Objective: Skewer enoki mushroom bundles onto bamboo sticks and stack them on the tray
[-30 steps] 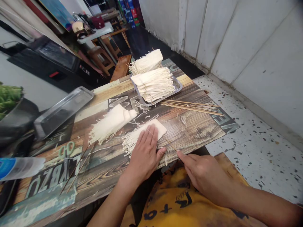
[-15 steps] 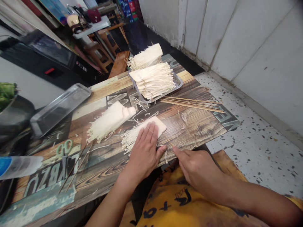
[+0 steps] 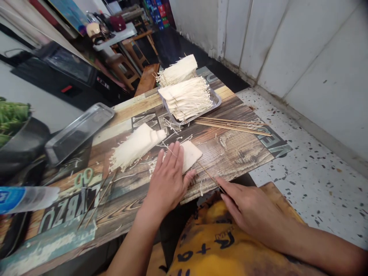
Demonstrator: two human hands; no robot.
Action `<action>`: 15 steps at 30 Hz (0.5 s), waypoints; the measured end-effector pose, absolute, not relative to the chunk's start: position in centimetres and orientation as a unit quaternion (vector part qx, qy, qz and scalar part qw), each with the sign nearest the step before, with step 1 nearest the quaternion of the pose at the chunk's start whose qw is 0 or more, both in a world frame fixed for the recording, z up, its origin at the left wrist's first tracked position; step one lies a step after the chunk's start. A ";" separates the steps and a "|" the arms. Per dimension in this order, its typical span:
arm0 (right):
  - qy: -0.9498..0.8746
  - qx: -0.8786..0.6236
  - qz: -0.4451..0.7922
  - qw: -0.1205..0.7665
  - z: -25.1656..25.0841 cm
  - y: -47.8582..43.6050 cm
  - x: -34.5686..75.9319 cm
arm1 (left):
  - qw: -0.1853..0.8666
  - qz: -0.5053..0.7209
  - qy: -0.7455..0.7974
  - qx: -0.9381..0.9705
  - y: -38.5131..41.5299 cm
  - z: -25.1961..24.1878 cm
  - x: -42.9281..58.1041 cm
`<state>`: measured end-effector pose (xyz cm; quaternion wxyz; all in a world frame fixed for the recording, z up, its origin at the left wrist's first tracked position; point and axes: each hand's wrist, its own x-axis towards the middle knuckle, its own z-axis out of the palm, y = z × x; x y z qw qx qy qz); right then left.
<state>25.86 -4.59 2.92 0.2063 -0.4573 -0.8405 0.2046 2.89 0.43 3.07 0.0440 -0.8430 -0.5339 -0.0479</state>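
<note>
My left hand [image 3: 169,172] lies flat, fingers stretched, over a bunch of enoki mushrooms [image 3: 192,154] near the table's front edge. Its thin stems are mostly covered by the hand, while the pale base shows to the right. A wooden skewer [image 3: 207,172] runs from the side of that base to my right hand [image 3: 241,203], which pinches it between thumb and fingers. To the left rests a second pile of enoki [image 3: 136,145]. Behind, a metal tray [image 3: 216,100] bears stacked flat enoki bundles [image 3: 186,97], with skewer ends showing in them.
Loose bamboo skewers [image 3: 232,125] lie right of the tray. On the left are a clear plastic tray [image 3: 80,132], green-handled scissors [image 3: 83,178], a few more skewers [image 3: 96,201], a water bottle [image 3: 28,198] and a pot of greens [image 3: 17,134]. Stray stems litter the tabletop [image 3: 241,153].
My left hand has slid left along the bunch, baring more of its base. My right hand has shifted slightly right and down, with more of the skewer showing. The view has turned a little.
</note>
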 end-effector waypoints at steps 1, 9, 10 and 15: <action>-0.840 -0.455 0.208 0.208 2.9 -4.8 26.1 | 0.036 -0.041 -0.531 -0.846 0.6 2.9 2.9; -0.875 -0.421 0.163 0.173 2.4 -4.8 26.1 | -0.006 -0.029 -0.518 -0.855 1.3 1.9 2.9; -0.878 -0.420 0.157 0.169 2.2 -4.8 26.0 | -0.009 -0.030 -0.518 -0.855 1.3 2.0 2.9; -0.888 -0.412 0.117 0.166 1.0 -4.8 25.8 | -0.021 -0.024 -0.516 -0.856 1.4 2.2 2.8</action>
